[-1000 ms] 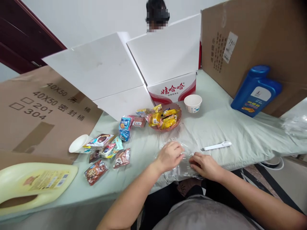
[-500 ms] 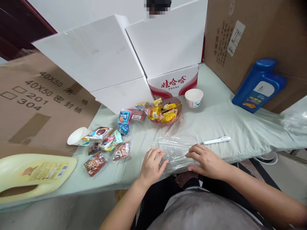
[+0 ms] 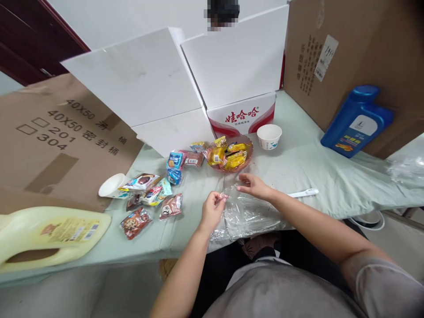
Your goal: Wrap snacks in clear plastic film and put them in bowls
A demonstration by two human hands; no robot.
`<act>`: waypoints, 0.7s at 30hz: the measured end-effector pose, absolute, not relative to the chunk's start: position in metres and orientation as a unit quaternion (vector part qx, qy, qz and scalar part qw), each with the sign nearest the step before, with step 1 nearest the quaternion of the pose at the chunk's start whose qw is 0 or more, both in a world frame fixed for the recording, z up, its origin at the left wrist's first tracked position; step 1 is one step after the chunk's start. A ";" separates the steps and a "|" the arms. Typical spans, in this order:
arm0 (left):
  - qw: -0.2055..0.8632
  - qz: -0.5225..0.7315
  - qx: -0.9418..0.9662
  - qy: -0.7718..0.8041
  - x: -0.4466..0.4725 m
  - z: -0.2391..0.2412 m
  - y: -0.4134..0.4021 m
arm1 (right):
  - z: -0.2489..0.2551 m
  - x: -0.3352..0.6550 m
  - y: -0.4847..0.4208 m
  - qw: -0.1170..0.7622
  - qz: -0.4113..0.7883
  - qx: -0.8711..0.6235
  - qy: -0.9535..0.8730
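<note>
A thin sheet of clear plastic film point(image 3: 247, 217) lies wrinkled along the table's front edge. My left hand point(image 3: 212, 211) pinches its far left corner between thumb and fingers, slightly lifted. Just to the right, my right hand point(image 3: 255, 186) hovers over the film's far edge, thumb and fingers apart, holding nothing I can make out. Beyond it stands a pink translucent bowl point(image 3: 249, 155) of yellow-wrapped snacks point(image 3: 236, 160). Partly behind my right forearm lies a white utility knife point(image 3: 303, 193).
Several packaged snacks point(image 3: 170, 206) and a tipped paper cup point(image 3: 112, 185) lie at left, near a pale yellow jug point(image 3: 56, 236). A paper bowl point(image 3: 269, 137) stands behind, a blue bottle point(image 3: 357, 123) at right. White boxes point(image 3: 245, 62) and a brown carton point(image 3: 331, 97) line the back.
Both hands have moved away from me toward the film's far edge, the right one also leftward. My left hand has closed on the film's corner.
</note>
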State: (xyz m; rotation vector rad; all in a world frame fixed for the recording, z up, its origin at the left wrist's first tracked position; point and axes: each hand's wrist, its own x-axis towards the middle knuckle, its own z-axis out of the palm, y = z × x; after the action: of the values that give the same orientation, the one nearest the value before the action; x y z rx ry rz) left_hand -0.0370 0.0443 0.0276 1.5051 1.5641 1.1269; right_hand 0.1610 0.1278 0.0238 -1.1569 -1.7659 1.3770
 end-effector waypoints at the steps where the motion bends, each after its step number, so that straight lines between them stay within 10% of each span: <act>1: 0.391 0.451 0.550 0.584 -0.033 0.029 0.044 | 0.025 0.158 0.130 0.302 0.569 -0.413 -0.644; 6: 0.484 0.479 0.468 0.563 -0.033 0.038 0.049 | 0.035 0.157 0.132 0.217 0.705 -0.319 -0.595; 21: 0.528 0.441 0.399 0.606 -0.043 0.033 0.055 | 0.026 0.177 0.125 0.369 0.616 -0.425 -0.550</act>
State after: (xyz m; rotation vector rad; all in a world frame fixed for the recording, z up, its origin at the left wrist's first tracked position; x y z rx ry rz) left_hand -0.0433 0.0551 0.0327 0.9541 1.4465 1.0538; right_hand 0.1770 0.1253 0.0255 -1.0921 -1.4130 1.5818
